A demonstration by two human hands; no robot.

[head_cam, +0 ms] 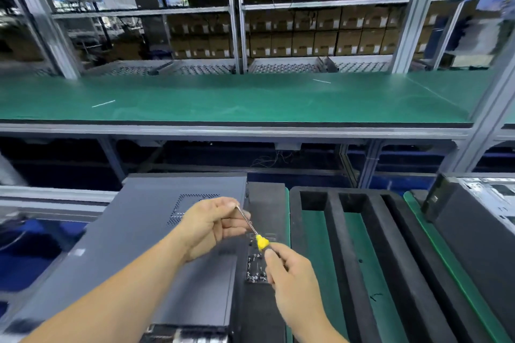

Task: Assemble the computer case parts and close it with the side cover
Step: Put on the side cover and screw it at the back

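The right hand (289, 273) grips a screwdriver (257, 235) by its yellow handle while the left hand (209, 224) pinches its metal tip; the grey computer case (133, 231) lies beneath the hands, its cover on. Black foam trays (348, 245) sit right of them, a green desk (237, 97) beyond, shelves of boxes (320, 33) behind it

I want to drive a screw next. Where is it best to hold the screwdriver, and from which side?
Grip the yellow handle of the screwdriver, coming from the lower right, as the right hand does. The handle is thick; the shaft is thin and slants up-left, its tip at the left hand fingers.
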